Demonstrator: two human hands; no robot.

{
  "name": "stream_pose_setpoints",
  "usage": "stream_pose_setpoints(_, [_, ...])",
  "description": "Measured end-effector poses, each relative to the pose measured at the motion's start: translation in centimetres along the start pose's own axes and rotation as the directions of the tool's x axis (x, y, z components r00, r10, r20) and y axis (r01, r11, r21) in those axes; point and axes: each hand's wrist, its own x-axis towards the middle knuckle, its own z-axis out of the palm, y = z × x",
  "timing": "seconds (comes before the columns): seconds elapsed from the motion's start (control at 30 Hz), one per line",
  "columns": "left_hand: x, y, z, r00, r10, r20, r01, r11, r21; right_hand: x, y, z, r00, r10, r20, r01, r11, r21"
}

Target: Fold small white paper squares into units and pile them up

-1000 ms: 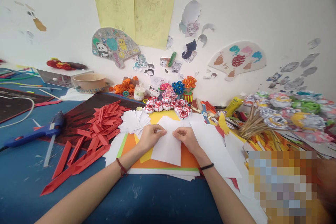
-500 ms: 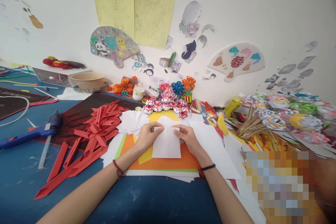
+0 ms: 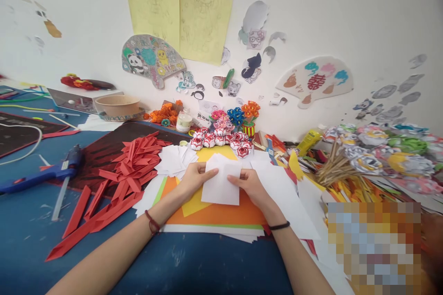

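Observation:
A small white piece of paper (image 3: 221, 188) is held up between my two hands, above a stack of coloured sheets. My left hand (image 3: 196, 179) pinches its left edge, thumb on the near face and fingers behind. On the right edge my right hand (image 3: 252, 185) grips it the same way. Under the hands lie an orange sheet (image 3: 194, 214) and a yellow sheet (image 3: 188, 206). Small white paper pieces (image 3: 175, 159) lie in a loose pile left of the hands, and larger white sheets (image 3: 282, 196) spread to the right.
Folded red paper strips (image 3: 133, 166) heap at left, beside a blue glue gun (image 3: 65, 168). Red-and-white paper flowers (image 3: 219, 139) stand behind my hands. A bundle of sticks (image 3: 330, 170) and more paper flowers (image 3: 391, 147) fill the right. A bowl (image 3: 117, 106) sits near the wall.
My thumbs have moved lower over the near face of the white paper, and its top now shows more fully between my hands. The whole view has shifted slightly.

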Motion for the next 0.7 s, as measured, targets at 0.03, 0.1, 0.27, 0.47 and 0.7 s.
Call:
stream_pose_setpoints(0.03, [0.0, -0.1, 0.0, 1.000, -0.022, 0.008, 0.022, 1.000, -0.015, 0.1, 0.2, -0.1, 1.000, 0.002, -0.016, -0.002, 1.000, 0.003])
stream_pose_setpoints(0.1, [0.2, -0.4, -0.1, 0.999, -0.036, -0.028, 0.036, 0.999, -0.003, 0.4, 0.6, -0.4, 0.999, 0.016, -0.033, -0.016, 1.000, 0.004])
stream_pose_setpoints(0.27, [0.5, -1.0, -0.3, 0.990, 0.002, -0.138, 0.018, 0.990, 0.140, 0.5, 0.9, -0.6, 0.998, 0.036, -0.051, -0.035, 0.999, 0.017])
stream_pose_setpoints(0.47, [0.6, -1.3, -0.4, 0.985, 0.080, -0.154, -0.043, 0.973, 0.227, 0.3, 0.7, -0.5, 0.997, 0.041, -0.061, -0.039, 0.999, 0.033])
stream_pose_setpoints(0.7, [0.8, -1.6, -0.6, 0.982, 0.094, -0.165, -0.045, 0.958, 0.283, 0.5, 1.1, -0.6, 0.995, 0.044, -0.086, -0.042, 0.999, 0.030])
